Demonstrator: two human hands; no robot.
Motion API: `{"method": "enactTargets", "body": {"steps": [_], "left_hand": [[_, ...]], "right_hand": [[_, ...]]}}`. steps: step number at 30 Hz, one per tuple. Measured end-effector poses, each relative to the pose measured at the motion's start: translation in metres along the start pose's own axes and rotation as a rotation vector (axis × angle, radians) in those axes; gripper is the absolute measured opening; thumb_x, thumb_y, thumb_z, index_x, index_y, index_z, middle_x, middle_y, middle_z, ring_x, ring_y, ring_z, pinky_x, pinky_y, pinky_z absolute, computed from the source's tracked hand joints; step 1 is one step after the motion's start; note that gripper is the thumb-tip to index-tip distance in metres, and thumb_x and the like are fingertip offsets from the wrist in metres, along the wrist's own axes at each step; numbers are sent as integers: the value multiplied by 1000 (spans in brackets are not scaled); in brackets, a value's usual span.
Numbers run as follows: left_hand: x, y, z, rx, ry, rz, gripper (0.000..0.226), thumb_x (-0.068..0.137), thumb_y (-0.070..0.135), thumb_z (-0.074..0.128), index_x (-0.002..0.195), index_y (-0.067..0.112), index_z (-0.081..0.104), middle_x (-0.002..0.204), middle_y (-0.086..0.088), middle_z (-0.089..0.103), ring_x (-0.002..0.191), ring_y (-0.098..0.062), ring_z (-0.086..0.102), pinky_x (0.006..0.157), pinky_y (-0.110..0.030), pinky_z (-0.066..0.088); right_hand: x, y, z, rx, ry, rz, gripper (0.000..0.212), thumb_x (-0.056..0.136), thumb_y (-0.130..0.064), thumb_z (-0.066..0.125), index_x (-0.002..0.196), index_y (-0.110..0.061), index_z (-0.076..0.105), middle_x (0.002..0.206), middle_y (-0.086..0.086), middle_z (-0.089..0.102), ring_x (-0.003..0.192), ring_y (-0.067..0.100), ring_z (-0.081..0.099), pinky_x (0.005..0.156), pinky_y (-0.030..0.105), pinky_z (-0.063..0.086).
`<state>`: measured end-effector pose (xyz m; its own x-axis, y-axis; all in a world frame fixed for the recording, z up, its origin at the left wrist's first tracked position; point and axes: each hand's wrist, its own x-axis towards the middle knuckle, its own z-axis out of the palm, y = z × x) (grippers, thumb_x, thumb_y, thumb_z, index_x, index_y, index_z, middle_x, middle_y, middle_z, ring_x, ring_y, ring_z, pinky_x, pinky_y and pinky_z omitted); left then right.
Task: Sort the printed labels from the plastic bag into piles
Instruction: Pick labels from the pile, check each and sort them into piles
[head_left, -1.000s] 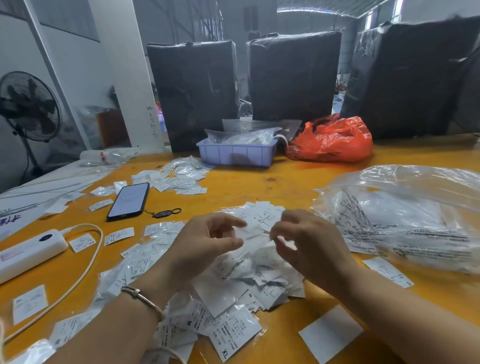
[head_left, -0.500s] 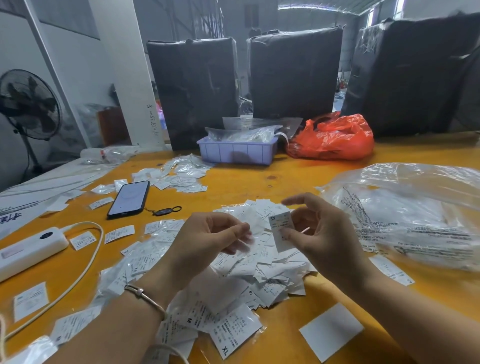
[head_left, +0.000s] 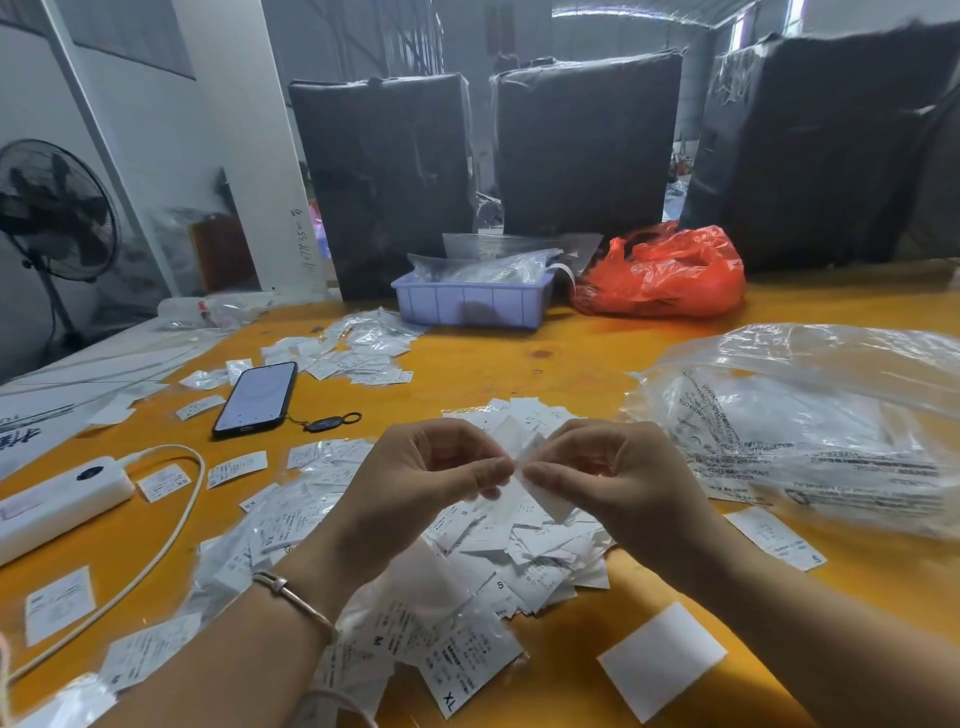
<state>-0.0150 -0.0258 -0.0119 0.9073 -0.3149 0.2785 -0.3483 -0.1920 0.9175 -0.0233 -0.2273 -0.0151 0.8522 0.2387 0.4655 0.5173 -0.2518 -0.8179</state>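
A heap of small white printed labels (head_left: 524, 551) lies on the yellow table in front of me. Above it my left hand (head_left: 415, 483) and my right hand (head_left: 613, 478) meet, both pinching the same white label (head_left: 540, 493) between thumb and fingers. A large clear plastic bag (head_left: 810, 421) with printed text lies at the right. More labels in clear sleeves, marked M and XL (head_left: 457, 670), sit near my left forearm. Another pile of labels (head_left: 358, 348) lies further back at the left.
A black phone (head_left: 257, 397) with a small key fob lies left of centre. A white power strip (head_left: 57, 499) and its cable run along the left. A lilac tray (head_left: 472, 301), a red bag (head_left: 665, 275) and tall black-wrapped bales stand behind. A blank white card (head_left: 660, 660) lies near right.
My right hand lifted one label out of the heap; my left hand has come across to it, and now both hands pinch that label above the heap.
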Motion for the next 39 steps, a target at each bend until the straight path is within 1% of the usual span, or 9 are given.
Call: {"method": "enactTargets", "body": {"steps": [4, 7, 10, 13, 17, 21, 25, 31, 39], "left_hand": [[-2, 1, 1, 104, -59, 21, 21, 76, 31, 76, 84, 11, 75, 78, -8, 73, 73, -18, 71, 66, -26, 56], [-1, 1, 5, 171, -38, 61, 24, 77, 30, 73, 85, 8, 75, 76, -6, 75, 69, -20, 73, 62, -27, 57], [-1, 2, 4, 166, 0, 78, 25, 74, 30, 71, 84, 6, 74, 73, -6, 75, 65, -20, 73, 59, -22, 55], [-2, 1, 1, 163, 23, 99, 26, 73, 28, 73, 84, 4, 74, 73, -7, 75, 65, -21, 73, 59, -20, 54], [-2, 0, 1, 172, 16, 116, 25, 73, 27, 75, 84, 4, 75, 73, -6, 75, 65, -22, 73, 62, -23, 57], [-2, 0, 2, 187, 17, 121, 24, 73, 26, 75, 84, 5, 76, 72, -5, 75, 64, -20, 73, 61, -20, 55], [-2, -1, 3, 180, 3, 131, 25, 73, 26, 76, 84, 3, 75, 72, -6, 75, 63, -20, 73, 62, -22, 56], [-1, 0, 3, 176, -4, 143, 24, 74, 25, 76, 84, 4, 75, 73, -5, 75, 64, -20, 72, 61, -21, 56], [-1, -1, 3, 162, -37, 121, 27, 74, 26, 74, 83, 1, 75, 73, -8, 75, 63, -21, 72, 59, -18, 53]], "right_hand": [[2, 0, -6, -46, -57, 16, 5, 81, -10, 73, 81, -8, 77, 77, 2, 71, 73, 20, 66, 68, 38, 53], [3, -5, -13, -78, -147, 45, 12, 80, -3, 73, 91, -6, 76, 86, 5, 72, 78, 24, 68, 72, 41, 57], [6, -12, -27, 9, -43, 42, 33, 77, 13, 68, 102, -9, 71, 93, 11, 72, 71, 21, 71, 61, 36, 59], [6, -17, -38, 28, 113, -65, 52, 78, 15, 66, 117, -20, 62, 90, 8, 71, 68, 19, 71, 54, 27, 56], [5, -24, -35, 93, 185, -168, 27, 72, 6, 75, 94, -6, 68, 82, 8, 74, 71, 22, 70, 66, 31, 59], [1, -28, -27, 103, 146, -216, 12, 74, 2, 74, 85, -1, 68, 79, 7, 74, 63, 18, 69, 58, 17, 51], [-1, -28, -21, 106, 112, -204, 10, 77, 1, 72, 86, 3, 67, 77, 7, 74, 64, 14, 70, 57, 11, 48], [-1, -21, -21, 86, 92, -109, 7, 81, -2, 71, 85, -6, 68, 78, 2, 75, 66, 14, 72, 54, 20, 52], [0, -17, -23, 28, 61, -100, 6, 83, -1, 69, 78, -2, 70, 73, 5, 73, 58, 14, 67, 50, 12, 44]]}}
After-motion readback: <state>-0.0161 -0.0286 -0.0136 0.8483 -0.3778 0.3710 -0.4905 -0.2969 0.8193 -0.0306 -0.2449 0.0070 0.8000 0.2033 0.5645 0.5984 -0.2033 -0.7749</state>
